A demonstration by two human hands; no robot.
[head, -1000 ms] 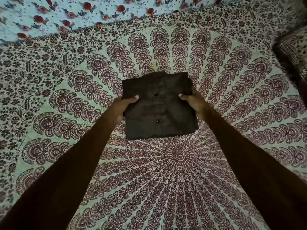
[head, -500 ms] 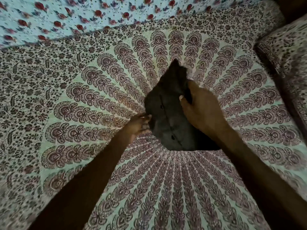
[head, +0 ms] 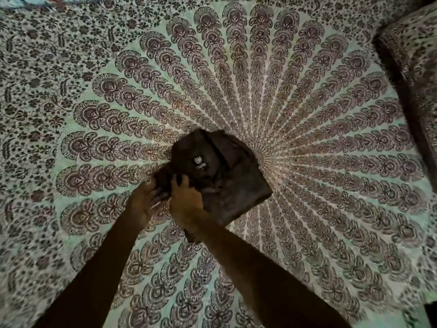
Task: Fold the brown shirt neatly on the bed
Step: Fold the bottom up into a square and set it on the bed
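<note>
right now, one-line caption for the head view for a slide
Both hands, left hand and right hand, grip the near-left edge of the folded brown shirt on the patterned bedspread.

Open bedspread on every side of a folded shirt

The patterned bedspread (head: 307,114) lies bare at left, top and bottom of frame; only the folded brown shirt (head: 227,176) at centre and a pillow (head: 411,55) at upper right interrupt it.

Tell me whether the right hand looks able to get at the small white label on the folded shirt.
Probably yes: the right hand already rests on the brown shirt, and the label lies uncovered just beyond its fingers.
</note>
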